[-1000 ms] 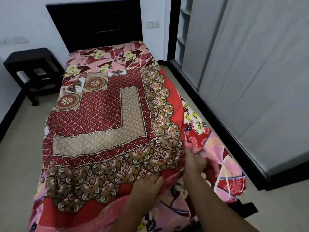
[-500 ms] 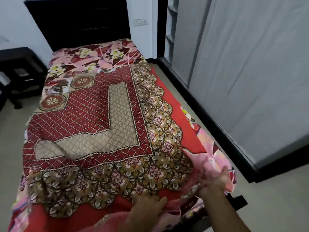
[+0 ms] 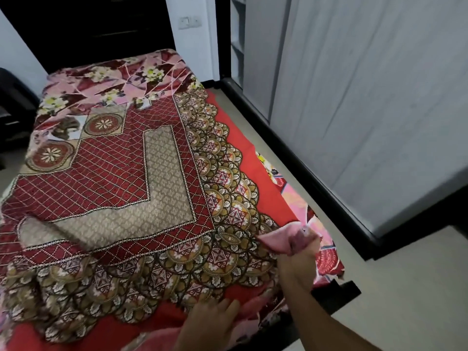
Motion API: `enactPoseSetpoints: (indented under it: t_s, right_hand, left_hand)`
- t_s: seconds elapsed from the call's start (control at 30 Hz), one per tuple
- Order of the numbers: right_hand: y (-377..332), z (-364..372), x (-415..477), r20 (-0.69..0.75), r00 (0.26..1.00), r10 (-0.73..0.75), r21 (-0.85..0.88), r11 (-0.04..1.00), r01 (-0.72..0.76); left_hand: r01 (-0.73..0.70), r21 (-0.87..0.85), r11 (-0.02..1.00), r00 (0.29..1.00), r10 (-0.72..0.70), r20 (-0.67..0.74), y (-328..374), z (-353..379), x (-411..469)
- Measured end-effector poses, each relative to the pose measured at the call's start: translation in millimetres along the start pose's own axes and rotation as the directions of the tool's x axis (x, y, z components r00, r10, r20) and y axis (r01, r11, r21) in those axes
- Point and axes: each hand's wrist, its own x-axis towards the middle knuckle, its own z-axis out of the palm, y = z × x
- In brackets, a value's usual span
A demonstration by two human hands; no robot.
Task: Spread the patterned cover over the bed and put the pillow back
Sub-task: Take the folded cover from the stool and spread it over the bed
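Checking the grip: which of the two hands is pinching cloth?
The right hand, by the near right corner, pinches a pink fold; the left hand only lies flat on the red border of the patterned cover.

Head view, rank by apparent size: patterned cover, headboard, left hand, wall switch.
1. patterned cover
2. headboard, cropped at the top edge
3. left hand, enlarged by nearness to the camera
4. wall switch

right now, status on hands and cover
Left hand flat on patterned cover, near edge. Right hand pinches pink fabric corner. Cover rumpled at near left; pillow not in view.
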Motion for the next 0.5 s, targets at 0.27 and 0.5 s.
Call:
enactPoseSetpoints:
  t_s: [0.27,0.5]
  right_hand:
    - [-11,-75,30,-0.486,0.872,-0.057,0.313,0.92,0.235]
    - [31,-69,71,-0.353,0.829,0.433,0.457,0.853,-0.251]
  left_hand:
    - [-0.056,0.048,0.997,0.997,0.053,0.059,31,-12,40]
    - [-0.038,0.085,0.996,0.97,0.016,0.241,70,3,51]
